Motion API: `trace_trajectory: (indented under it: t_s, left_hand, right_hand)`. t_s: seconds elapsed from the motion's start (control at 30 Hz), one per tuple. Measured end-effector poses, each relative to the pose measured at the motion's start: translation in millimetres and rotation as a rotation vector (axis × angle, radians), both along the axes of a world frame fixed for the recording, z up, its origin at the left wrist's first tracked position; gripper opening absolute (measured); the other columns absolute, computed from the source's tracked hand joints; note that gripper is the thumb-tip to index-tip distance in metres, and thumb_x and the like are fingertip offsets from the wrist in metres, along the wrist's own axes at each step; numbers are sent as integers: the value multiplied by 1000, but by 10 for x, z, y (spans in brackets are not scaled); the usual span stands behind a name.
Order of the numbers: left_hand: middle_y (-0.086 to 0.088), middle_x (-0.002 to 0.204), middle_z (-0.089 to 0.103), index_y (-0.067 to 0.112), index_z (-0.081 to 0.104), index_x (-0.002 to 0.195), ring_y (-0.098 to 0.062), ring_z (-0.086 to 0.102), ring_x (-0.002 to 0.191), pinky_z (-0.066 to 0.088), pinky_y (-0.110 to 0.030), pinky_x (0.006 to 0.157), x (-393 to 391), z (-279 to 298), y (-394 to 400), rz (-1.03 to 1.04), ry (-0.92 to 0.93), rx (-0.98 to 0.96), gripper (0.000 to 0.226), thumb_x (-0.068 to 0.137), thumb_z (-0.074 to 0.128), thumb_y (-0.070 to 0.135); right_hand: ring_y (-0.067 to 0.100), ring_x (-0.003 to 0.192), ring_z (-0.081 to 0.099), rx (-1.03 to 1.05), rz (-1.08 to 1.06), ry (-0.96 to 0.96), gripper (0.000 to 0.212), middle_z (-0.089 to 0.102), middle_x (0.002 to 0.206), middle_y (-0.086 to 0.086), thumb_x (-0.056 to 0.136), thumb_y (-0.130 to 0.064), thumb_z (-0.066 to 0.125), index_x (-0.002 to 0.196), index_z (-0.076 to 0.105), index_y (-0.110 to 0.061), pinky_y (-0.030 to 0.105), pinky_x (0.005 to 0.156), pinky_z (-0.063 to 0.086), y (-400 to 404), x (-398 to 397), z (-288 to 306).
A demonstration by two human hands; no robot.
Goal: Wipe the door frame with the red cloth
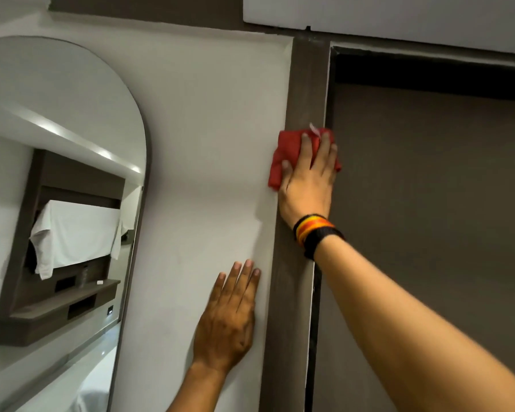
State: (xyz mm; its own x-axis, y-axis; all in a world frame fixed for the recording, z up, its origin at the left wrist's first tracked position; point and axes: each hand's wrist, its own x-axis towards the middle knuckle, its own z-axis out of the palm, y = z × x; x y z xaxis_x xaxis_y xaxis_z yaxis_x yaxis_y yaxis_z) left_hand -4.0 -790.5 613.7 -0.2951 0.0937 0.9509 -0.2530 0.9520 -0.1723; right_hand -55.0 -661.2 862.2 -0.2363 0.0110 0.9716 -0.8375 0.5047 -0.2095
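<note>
An arched mirror (63,179) hangs far left on the white wall (208,129), clear of the work. Just beside the frame, the left hand (226,319) lies flat on that wall, fingers together and holding nothing; it probably steadies the person during the high reach. Further right, the right hand (308,176), fingers spread, presses the bunched red cloth (289,150) flat against the brown door frame (305,84), so the palm's pressure can drive the wipe. The cloth overlaps both frame edges. The door (428,203) stands to the right.
</note>
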Motion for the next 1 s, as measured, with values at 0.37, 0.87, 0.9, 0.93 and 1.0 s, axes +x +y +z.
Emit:
trace_trajectory:
  t_s: [0.37,0.87,0.9,0.93,1.0]
  left_hand:
    - [0,172,17,19,21,163,-21,11,160,9,-36,130,-88,-26,-50,-33,42,6,61,105,33,31]
    - [-14,169,28,7,27,160,-33,19,158,15,-51,130,-5,47,13,15,31,-25,59,103,41,13]
    - [-14,169,27,7,28,160,-32,19,158,12,-51,130,31,48,28,-26,1,4,58,104,41,12]
    - [-14,169,27,7,29,160,-32,18,159,10,-50,131,48,36,45,-74,-23,38,58,104,41,11]
    - [-15,168,30,5,33,158,-31,20,159,9,-50,131,109,26,83,-168,-37,110,54,104,40,8]
  right_hand:
    - [39,154,1,24,-25,-9,61,1,168,13,100,-39,36,156,18,-23,58,123,12,35,-1,1478]
    - [41,152,15,-10,-18,59,58,18,165,18,101,-40,36,154,30,-20,57,121,25,42,-27,-694]
    - [41,153,12,10,2,29,57,17,165,18,101,-40,37,155,29,-20,58,120,26,72,13,-1042]
    - [40,154,9,42,14,-4,58,14,166,18,102,-40,37,155,27,-21,59,120,25,105,38,-1375]
    - [38,155,3,104,24,-67,59,9,167,16,103,-40,38,157,23,-21,59,120,25,167,97,-1968]
